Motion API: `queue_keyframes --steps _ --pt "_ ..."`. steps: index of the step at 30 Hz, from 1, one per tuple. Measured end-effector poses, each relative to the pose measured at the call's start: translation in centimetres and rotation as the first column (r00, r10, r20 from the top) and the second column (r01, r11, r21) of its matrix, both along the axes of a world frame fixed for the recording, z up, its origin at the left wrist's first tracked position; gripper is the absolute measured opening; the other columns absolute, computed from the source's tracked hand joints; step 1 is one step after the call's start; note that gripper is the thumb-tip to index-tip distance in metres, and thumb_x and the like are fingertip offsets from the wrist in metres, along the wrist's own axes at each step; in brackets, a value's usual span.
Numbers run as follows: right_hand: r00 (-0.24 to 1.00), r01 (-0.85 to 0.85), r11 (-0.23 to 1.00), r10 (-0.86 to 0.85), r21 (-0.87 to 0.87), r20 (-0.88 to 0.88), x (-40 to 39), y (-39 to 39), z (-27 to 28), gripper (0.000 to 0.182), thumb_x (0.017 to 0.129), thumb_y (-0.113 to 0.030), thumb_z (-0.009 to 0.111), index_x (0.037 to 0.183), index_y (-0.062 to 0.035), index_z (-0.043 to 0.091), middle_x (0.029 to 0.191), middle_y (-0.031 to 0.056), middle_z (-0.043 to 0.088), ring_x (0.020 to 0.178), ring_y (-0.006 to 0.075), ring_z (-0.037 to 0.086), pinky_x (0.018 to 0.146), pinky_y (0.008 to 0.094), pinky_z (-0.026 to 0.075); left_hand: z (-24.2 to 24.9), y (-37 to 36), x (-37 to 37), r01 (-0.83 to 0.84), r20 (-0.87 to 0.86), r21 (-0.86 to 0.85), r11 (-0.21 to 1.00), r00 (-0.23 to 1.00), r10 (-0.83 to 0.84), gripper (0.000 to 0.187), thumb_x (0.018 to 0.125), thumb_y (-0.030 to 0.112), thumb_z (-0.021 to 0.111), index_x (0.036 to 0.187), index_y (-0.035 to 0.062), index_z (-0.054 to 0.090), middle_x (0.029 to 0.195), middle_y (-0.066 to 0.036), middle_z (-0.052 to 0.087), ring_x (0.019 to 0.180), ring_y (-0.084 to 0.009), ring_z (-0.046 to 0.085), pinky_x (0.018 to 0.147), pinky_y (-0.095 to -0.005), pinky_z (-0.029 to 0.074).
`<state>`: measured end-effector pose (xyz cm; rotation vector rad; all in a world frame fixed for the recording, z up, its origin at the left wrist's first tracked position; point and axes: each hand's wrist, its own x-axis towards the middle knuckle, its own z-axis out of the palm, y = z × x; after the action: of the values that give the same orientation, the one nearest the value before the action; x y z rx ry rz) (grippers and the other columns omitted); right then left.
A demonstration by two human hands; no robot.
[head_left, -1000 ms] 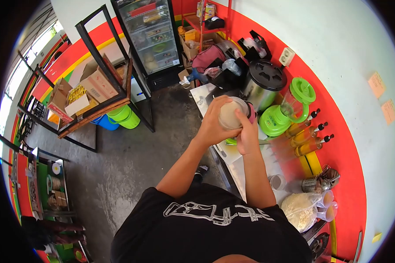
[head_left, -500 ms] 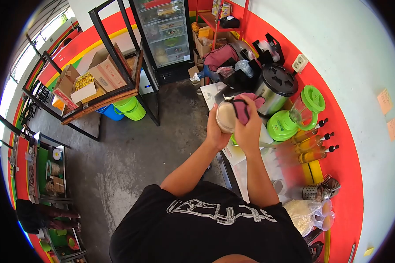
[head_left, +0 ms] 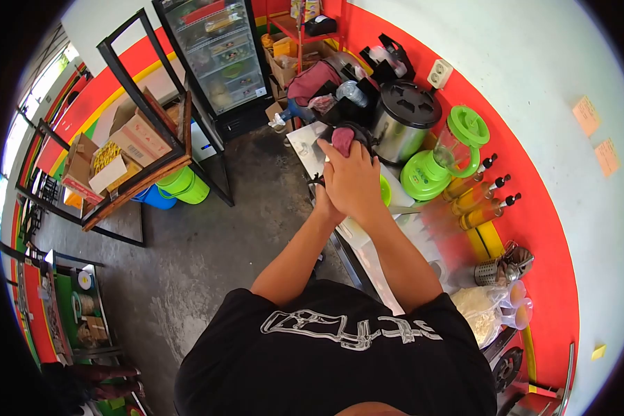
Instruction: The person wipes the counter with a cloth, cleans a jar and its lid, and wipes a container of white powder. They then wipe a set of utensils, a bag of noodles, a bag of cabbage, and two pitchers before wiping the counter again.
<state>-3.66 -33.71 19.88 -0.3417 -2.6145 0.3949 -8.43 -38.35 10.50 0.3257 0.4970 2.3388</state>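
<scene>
Over the steel counter (head_left: pixel 367 260), just left of the green blender (head_left: pixel 440 170), both hands are stacked. Right hand (head_left: pixel 357 182) is on top, back to the camera, fingers curled over a dark red cloth (head_left: pixel 342 139) that pokes out past the fingertips on the far side. Left hand (head_left: pixel 324 201) sits under and left of the right one, mostly hidden; only wrist and palm edge show, so its finger state can't be read. Whatever sits between the hands is covered, can't tell what it is.

Relative to the blender:
- steel urn (head_left: pixel 405 121) with black lid just behind it and to the left, touching or nearly so
- three amber syrup bottles (head_left: pixel 482 201) with black pourers just right of it, along the red wall
- green bowl (head_left: pixel 384 191) edge peeks out between blender base and right hand
- metal utensil holder (head_left: pixel 492 272) and a bag of white stuff (head_left: pixel 475 322) well nearer the camera, same counter
- glass-door fridge (head_left: pixel 222 59) well to the left, across the concrete floor
</scene>
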Motion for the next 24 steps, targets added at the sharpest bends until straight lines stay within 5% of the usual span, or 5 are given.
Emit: queue_keyframes --steps 7,15,17,18,24 --pt "0.998 0.055 0.96 -0.051 -0.273 0.023 -1.3 2.4 0.0 0.074 0.089 -0.024 0.058 0.158 -0.0181 0.033 0.109 0.0236 0.069 0.101 0.0434 0.066 0.095 0.0629 0.046 -2.8 1.6 -0.8 0.117 -0.075 0.013 0.993 0.99 -0.116 0.043 0.108 0.041 0.038 0.148 0.0259 0.046 0.149 -0.003 0.05 0.141 -0.0266 0.044 0.118 -0.0471 0.035" --pt "0.973 0.021 0.989 0.013 0.147 -0.229 2.8 1.5 -2.3 0.044 0.09 -0.02 0.06 0.134 -0.0214 0.062 0.141 0.0142 0.056 0.134 0.0404 0.05 0.109 0.0616 0.037 -2.2 3.0 0.5 0.084 -0.064 0.102 0.991 0.995 -0.078 0.043 0.108 0.042 0.038 0.148 0.0267 0.046 0.151 -0.002 0.049 0.141 -0.0269 0.044 0.117 -0.0463 0.037" --pt "0.977 0.052 0.993 -0.028 0.11 -0.21 2.9 1.6 -3.1 0.05 0.088 -0.022 0.065 0.138 -0.025 0.061 0.148 0.0169 0.05 0.137 0.0428 0.045 0.111 0.0634 0.033 -4.2 5.5 1.4 0.042 -0.022 0.398 0.917 0.999 -0.036 0.044 0.108 0.043 0.037 0.148 0.0276 0.045 0.153 -0.001 0.048 0.141 -0.0274 0.045 0.117 -0.0462 0.037" --pt "0.978 0.128 0.989 -0.113 0.077 -0.176 2.9 1.7 -3.0 0.047 0.089 -0.025 0.063 0.135 -0.0241 0.063 0.149 0.0178 0.049 0.137 0.043 0.045 0.109 0.065 0.033 -1.6 3.0 -0.8 0.285 0.158 0.188 0.94 0.936 -0.315 0.046 0.108 0.044 0.036 0.148 0.023 0.045 0.149 -0.004 0.051 0.139 -0.0279 0.048 0.115 -0.0471 0.039" --pt "0.959 0.242 0.924 -0.18 -0.297 0.22 0.8 5.6 1.3 0.033 0.092 -0.034 0.057 0.113 -0.0126 0.071 0.127 0.0202 0.064 0.113 0.0402 0.061 0.096 0.0548 0.046 0.6 3.9 1.0 0.21 0.151 -0.089 0.974 0.969 -0.195 0.048 0.108 0.045 0.034 0.145 0.0175 0.047 0.144 -0.007 0.055 0.134 -0.0282 0.053 0.111 -0.0473 0.044"
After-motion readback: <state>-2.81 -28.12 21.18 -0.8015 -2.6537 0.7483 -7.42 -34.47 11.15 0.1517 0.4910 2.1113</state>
